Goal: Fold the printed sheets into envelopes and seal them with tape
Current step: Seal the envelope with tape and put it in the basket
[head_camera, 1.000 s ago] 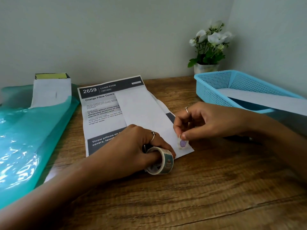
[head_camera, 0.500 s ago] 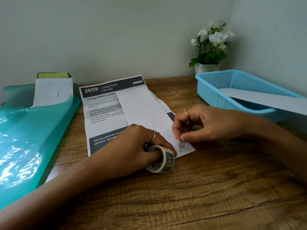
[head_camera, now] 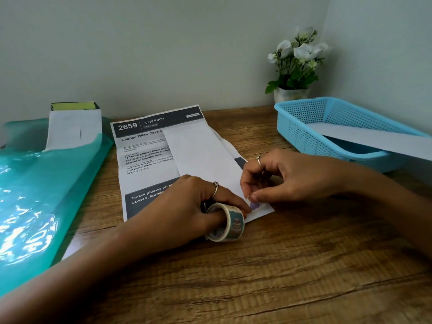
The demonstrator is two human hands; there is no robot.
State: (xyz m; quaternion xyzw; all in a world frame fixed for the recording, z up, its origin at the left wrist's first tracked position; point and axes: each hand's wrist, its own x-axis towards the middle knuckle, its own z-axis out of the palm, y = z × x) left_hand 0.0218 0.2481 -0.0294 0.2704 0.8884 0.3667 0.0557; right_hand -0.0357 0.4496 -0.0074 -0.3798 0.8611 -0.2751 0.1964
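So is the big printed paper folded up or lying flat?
Partly folded: the white printed sheet has its right side turned over the middle, blank back up, while its left side lies flat on the wooden table.

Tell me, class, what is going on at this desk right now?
A person is sealing a folded printed sheet on a wooden desk. The left hand holds a roll of patterned tape at the sheet's near edge, with a finger through the roll. The right hand pinches the free end of the tape and presses it onto the folded white flap near the corner. A blue basket at the right holds another folded sheet. Teal plastic lies at the left.
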